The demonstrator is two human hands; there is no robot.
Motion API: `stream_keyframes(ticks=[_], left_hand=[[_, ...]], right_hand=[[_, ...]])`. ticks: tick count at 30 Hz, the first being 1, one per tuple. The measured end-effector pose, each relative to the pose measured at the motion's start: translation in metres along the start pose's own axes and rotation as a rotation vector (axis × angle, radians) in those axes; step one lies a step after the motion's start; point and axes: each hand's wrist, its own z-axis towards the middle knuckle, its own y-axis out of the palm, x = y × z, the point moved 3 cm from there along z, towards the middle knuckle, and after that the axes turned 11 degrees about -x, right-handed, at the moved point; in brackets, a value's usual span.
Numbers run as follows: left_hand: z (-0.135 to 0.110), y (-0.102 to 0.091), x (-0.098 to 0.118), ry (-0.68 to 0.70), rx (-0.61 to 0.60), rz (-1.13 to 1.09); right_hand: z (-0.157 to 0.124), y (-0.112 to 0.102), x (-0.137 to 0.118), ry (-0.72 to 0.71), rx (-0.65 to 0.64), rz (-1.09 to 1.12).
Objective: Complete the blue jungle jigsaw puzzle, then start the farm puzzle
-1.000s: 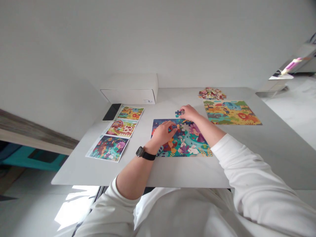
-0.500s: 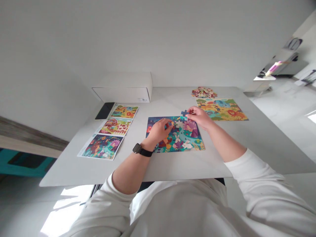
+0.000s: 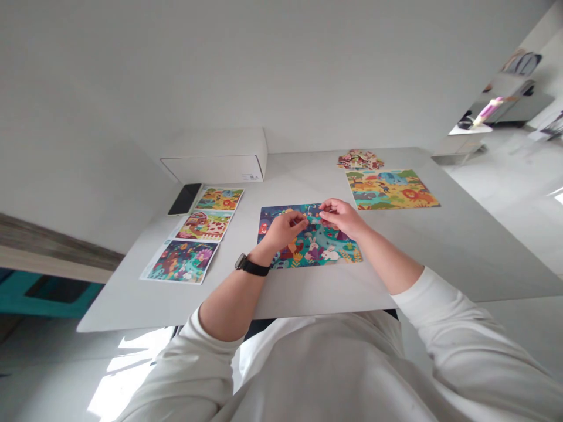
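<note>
A dark blue and teal jigsaw puzzle (image 3: 316, 258) with rabbits and plants lies in front of me on the table. Over its upper left part is my left hand (image 3: 285, 230), fingers curled and pinched together; what they hold, if anything, is hidden. My right hand (image 3: 343, 217) reaches in from the right to the puzzle's top edge. Its thumb and fingers close around a puzzle piece (image 3: 314, 211), held low against the picture and partly covered. The fingertips of both hands are close together. Both hands hide parts of the puzzle.
A yellow animal puzzle (image 3: 393, 190) lies to the right, with a pile of loose pieces (image 3: 359, 159) behind it. On the left are a picture sheet (image 3: 180, 262) with three scenes and a phone (image 3: 185, 199). A white box (image 3: 211, 169) stands against the wall.
My right hand has moved left and slightly down, bringing the blue piece from beyond the top edge onto the puzzle. My left hand stays nearly in place. The view has shifted slightly.
</note>
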Motion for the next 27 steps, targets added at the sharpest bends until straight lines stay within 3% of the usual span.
stream_keyframes(ticks=[3, 8, 12, 17, 22, 27], left_hand=[[0.002, 0.000, -0.001, -0.011, 0.011, -0.074], [0.005, 0.002, -0.006, -0.025, 0.035, -0.326], [0.006, 0.003, -0.008, -0.048, 0.048, -0.445], [0.004, 0.004, -0.006, -0.062, 0.025, -0.418], [0.004, 0.003, -0.009, -0.055, 0.009, -0.257], [0.004, -0.011, -0.021, -0.080, 0.115, 0.020]], right_hand=[[0.000, -0.002, 0.003, -0.048, 0.025, -0.109], [-0.009, -0.011, -0.007, -0.435, 0.223, -0.539], [-0.015, -0.006, -0.014, -0.611, 0.134, -0.775], [-0.013, 0.002, -0.010, -0.593, 0.058, -0.894], [-0.012, 0.002, -0.011, -0.594, 0.048, -0.912], [-0.010, -0.014, -0.011, -0.528, 0.037, -0.955]])
